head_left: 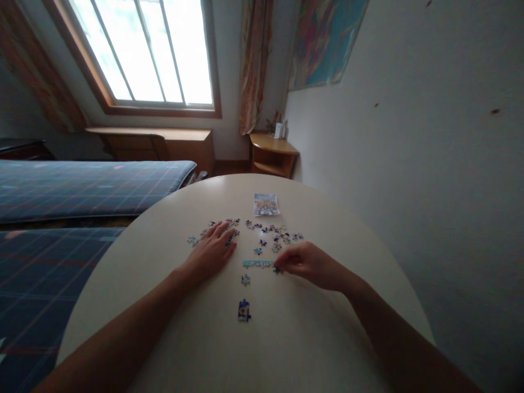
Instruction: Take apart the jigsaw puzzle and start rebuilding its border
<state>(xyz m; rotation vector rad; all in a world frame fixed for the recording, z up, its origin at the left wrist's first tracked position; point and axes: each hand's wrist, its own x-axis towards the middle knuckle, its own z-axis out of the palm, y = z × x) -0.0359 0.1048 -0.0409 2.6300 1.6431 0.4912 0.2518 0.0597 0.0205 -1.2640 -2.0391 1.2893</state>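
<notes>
My left hand (213, 246) lies palm down with its fingers stretched out over a cluster of loose jigsaw pieces (191, 240), hiding some of them. On the other side, my right hand (306, 263) is closed in a pinch on a dark jigsaw piece (278, 271). That piece is at the right end of a joined light-blue strip of puzzle (257, 263), just below its edge. A single jigsaw piece (245, 279) lies below the strip. Nearer to me is a small joined block of dark puzzle pieces (244, 310). More loose pieces (282, 238) are scattered above my right hand.
The round cream table (196, 355) carries a printed picture sheet (266, 204) toward its far side. A bed with a plaid cover (82, 188) stands to the left. Beyond the table are a corner shelf (274, 143) and a window, with a wall on the right.
</notes>
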